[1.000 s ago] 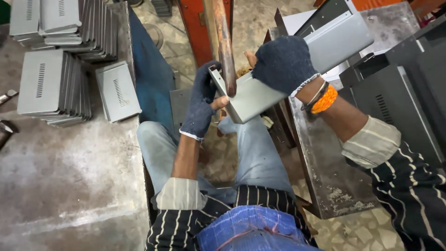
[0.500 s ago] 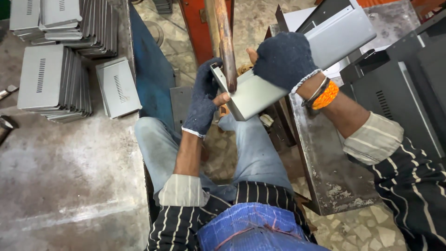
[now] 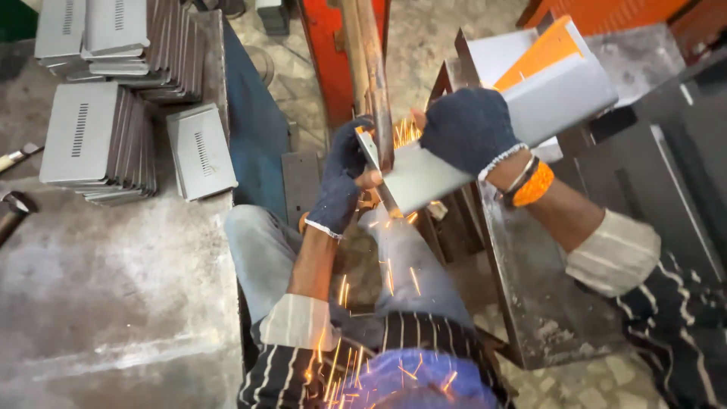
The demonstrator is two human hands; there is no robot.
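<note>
Both my hands wear dark blue gloves and grip one long grey sheet-metal panel (image 3: pixel 556 98). My left hand (image 3: pixel 343 176) pinches its near end against a rusty vertical bar (image 3: pixel 375 83) of a red machine (image 3: pixel 327 53). My right hand (image 3: pixel 471 129) presses down on the panel's middle; an orange band sits on that wrist. Orange sparks (image 3: pixel 401 135) fly from where the panel meets the bar and fall over my lap and striped shirt.
Stacks of grey vented metal panels (image 3: pixel 97 135) stand on a worn steel table (image 3: pixel 106 288) at my left, with one loose panel (image 3: pixel 200 150) beside them. Tool handles (image 3: pixel 17 157) lie at the left edge. A grey metal bench (image 3: pixel 530 295) and dark boxes fill the right.
Sparks have started where the panel meets the bar; none showed before. Both hands keep the same grip on the panel.
</note>
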